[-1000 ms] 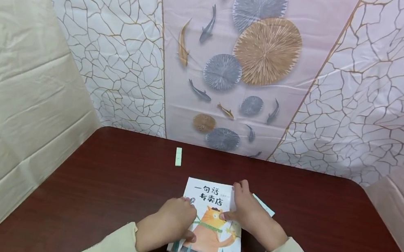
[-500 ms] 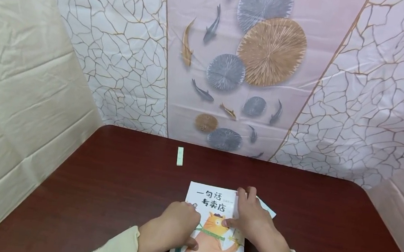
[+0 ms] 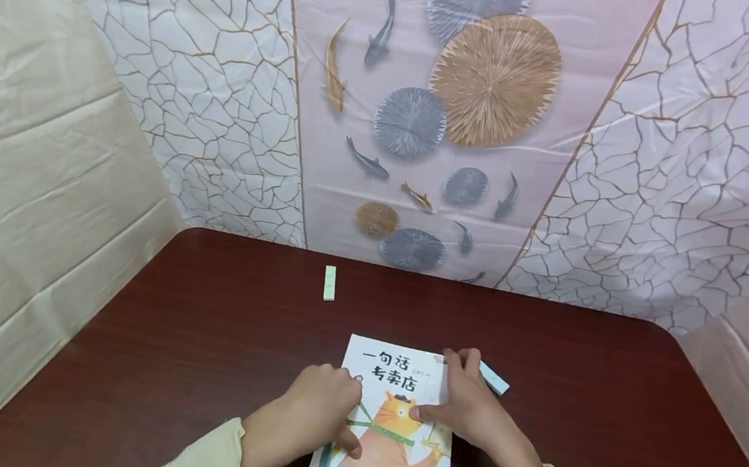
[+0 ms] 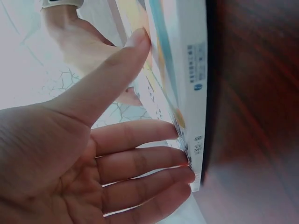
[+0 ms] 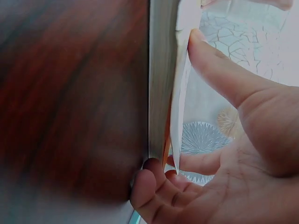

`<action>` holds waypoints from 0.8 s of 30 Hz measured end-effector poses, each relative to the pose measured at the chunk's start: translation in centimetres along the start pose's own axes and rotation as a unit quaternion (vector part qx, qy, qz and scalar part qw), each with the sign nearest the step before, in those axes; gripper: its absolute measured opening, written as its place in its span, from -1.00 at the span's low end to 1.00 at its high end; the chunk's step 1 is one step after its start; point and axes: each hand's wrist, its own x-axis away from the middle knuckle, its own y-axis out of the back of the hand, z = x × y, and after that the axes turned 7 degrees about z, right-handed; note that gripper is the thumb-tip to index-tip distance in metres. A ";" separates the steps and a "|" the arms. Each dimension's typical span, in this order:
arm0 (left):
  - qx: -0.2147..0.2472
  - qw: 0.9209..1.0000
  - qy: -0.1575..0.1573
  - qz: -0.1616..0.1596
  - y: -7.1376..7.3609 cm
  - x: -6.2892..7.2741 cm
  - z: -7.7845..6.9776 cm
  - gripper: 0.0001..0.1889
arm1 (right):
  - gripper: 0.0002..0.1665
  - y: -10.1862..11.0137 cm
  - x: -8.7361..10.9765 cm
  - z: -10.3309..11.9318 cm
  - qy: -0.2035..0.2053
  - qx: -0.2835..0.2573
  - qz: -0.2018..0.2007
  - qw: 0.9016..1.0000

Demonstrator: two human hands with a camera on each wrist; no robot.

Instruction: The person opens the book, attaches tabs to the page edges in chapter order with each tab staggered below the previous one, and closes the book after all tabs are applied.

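Note:
A paperback picture book [image 3: 381, 459] lies on the dark red-brown table, its cover showing an orange cat in a green scarf. My left hand [image 3: 311, 413] rests along the spine side. In the left wrist view its fingers are nearly straight, fingertips touching the spine edge [image 4: 198, 112] and thumb on the cover. My right hand [image 3: 469, 407] is at the upper right corner, thumb on the cover and fingers curled at the page edge. The right wrist view shows the front cover [image 5: 180, 121] a little raised from the pages [image 5: 161, 84], between thumb and fingers.
A small pale green strip [image 3: 329, 283] lies farther back on the table [image 3: 213, 338]. Beside the right hand is another pale strip [image 3: 495, 378], partly hidden. Patterned cloth [image 3: 413, 123] hangs behind the table, with cream cloth [image 3: 53, 230] on the left.
The book has slid slightly toward me. My right hand has shifted a little right and nearer with it, while the left stays at the spine side. The head view has tilted slightly.

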 end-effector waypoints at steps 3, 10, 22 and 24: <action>-0.003 1.000 0.001 -0.001 -0.1 0.2 -0.2 -0.42 | 0.31 0.0 0.0 0.0 0.001 -0.005 -0.004 1.000; -0.029 1.000 -0.007 -0.002 -0.2 0.3 -0.6 -0.40 | 0.33 -0.1 0.0 0.0 0.000 -0.009 -0.002 1.000; -0.009 0.999 -0.024 -0.020 0.0 0.5 0.2 -0.47 | 0.32 -0.1 0.6 -0.1 0.020 0.003 0.006 1.000; 0.015 0.999 -0.026 -0.031 -0.1 0.2 0.7 -0.54 | 0.24 -0.3 0.9 0.0 0.031 0.017 0.000 0.999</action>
